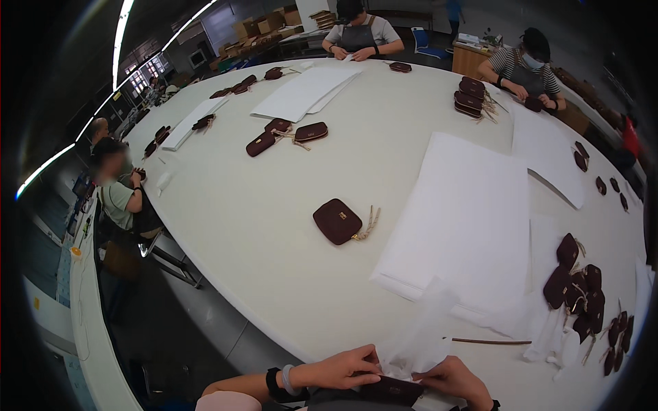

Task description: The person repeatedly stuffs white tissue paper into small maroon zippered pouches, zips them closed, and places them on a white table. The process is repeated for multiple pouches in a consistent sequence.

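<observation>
**Fingers of both hands on a dark red pouch, near edge of table**

Left hand: fingers bent and nearly closed over the left end of the pouch, gripping its upper rim. Right hand: fingers curved in at the other end, touching the rim; tips partly hidden, so cannot tell how firmly they close. Pouch is at the near edge of the table, its lower part cut off by the view.

In the way: crumpled translucent wrap stands up just behind the pouch, between the two hands, covering part of the table beyond. Large white sheets lie past it. A thin brown strip lies to the right of the wrap, along the near edge.

Around: a single pouch with a beige cord lies flat, well apart from the hands. Heap of pouches toward the right edge, white scraps beside it. Co-workers at the far edge, far right and left edge.
</observation>
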Tool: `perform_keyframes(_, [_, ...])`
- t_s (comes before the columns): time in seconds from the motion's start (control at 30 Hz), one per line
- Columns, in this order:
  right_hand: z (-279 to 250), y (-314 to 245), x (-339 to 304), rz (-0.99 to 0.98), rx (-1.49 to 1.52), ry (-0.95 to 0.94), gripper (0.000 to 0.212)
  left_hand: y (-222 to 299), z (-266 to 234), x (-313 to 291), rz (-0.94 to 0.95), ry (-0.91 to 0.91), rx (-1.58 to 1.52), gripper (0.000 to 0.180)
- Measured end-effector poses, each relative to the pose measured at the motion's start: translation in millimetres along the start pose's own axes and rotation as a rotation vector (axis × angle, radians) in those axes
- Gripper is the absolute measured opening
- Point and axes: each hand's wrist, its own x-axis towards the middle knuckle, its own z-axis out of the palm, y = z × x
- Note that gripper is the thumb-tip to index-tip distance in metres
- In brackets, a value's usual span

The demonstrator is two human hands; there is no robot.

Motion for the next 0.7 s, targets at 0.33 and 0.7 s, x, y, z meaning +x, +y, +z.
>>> perform_keyframes(0.33, [4.5, 2.6, -26.3, 0.080, 0.100, -0.059, 0.023, 5.0, 2.1, -8.6, -0.394, -0.052, -0.095, 0.023])
perform_keyframes(0.7, [1.0, -35.0, -35.3, 0.004, -0.155, 0.085, 0.024, 24.4, 16.3, 4.1, 0.017, 0.310, 0.461, 0.020])
